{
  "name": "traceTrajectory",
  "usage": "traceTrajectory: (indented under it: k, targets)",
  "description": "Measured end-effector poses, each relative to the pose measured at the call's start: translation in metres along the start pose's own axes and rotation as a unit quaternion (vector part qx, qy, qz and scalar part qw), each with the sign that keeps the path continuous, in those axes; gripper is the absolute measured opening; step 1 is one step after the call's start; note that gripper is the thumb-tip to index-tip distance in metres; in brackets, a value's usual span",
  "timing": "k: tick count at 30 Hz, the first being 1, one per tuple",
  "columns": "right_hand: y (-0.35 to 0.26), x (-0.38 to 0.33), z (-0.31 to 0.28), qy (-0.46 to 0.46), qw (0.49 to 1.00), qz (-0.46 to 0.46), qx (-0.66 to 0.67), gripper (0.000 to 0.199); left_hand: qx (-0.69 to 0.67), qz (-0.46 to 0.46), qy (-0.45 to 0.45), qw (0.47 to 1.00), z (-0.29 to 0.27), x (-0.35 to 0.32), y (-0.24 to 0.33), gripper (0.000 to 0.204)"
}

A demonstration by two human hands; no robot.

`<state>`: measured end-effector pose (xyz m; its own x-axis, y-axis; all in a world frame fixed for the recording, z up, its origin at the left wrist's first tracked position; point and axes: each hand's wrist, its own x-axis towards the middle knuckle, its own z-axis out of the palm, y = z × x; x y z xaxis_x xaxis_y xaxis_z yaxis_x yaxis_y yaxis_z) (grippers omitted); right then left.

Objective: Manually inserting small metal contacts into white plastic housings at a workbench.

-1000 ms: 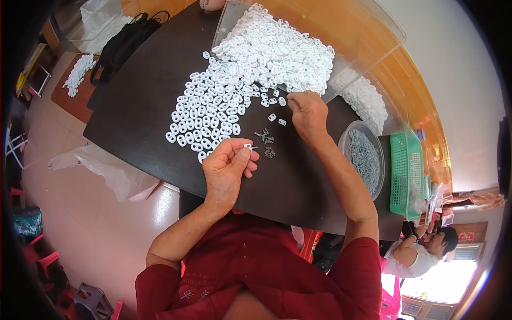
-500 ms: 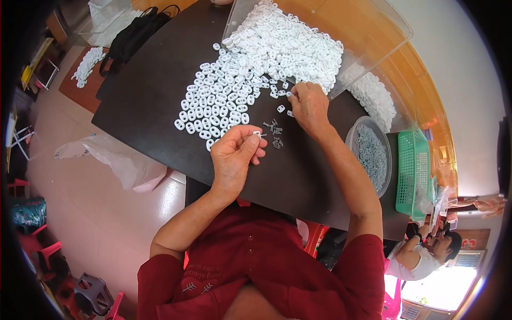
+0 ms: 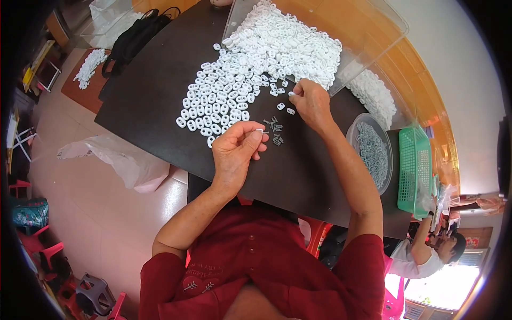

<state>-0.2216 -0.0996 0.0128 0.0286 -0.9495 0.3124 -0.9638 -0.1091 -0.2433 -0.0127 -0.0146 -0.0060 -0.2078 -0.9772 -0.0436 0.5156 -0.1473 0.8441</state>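
Observation:
My left hand (image 3: 234, 154) is closed in a pinch on a small white plastic piece (image 3: 260, 130), with a thin metal screw sticking out of it to the right. Farther right, my right hand (image 3: 313, 106) pinches another small white piece (image 3: 292, 94) just over the table. Two loose white pieces (image 3: 290, 111) lie by its fingertips. Between the hands sits a little pile of grey screws (image 3: 276, 127). White oval pieces with two holes (image 3: 210, 109) are spread in rows beyond my left hand.
A big heap of white pieces (image 3: 288, 48) spills from a clear bin (image 3: 397, 24) at the back. On the right stand a round tub of screws (image 3: 372, 154) and a green basket (image 3: 414, 170). A plastic bag (image 3: 117, 160) hangs left of the dark table (image 3: 144, 112). Another person (image 3: 426, 256) is at far right.
The white piece in my left hand has tilted, showing its edge. My right hand has drawn slightly back toward me and right. At far right the other person's arm has lifted.

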Motion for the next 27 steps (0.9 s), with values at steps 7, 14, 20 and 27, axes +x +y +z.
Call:
traceTrajectory:
  k: [7,14,20,27]
  targets:
    - [-0.021,-0.034,-0.03,-0.083,0.884,0.113,0.445,0.01,0.019,0.025,-0.005,0.999,-0.002,0.0,0.009,0.016]
    - [-0.046,-0.054,-0.043,-0.163,0.779,0.18,0.579,0.02,-0.021,0.003,-0.011,1.0,0.005,-0.003,0.011,0.015]
    - [-0.057,-0.061,-0.042,-0.174,0.743,0.203,0.613,0.02,-0.027,-0.018,-0.001,0.999,0.008,-0.006,0.015,0.011]
    - [-0.063,-0.065,-0.039,-0.147,0.762,0.175,0.606,0.017,-0.018,-0.026,0.026,0.999,0.007,-0.007,0.015,0.009]
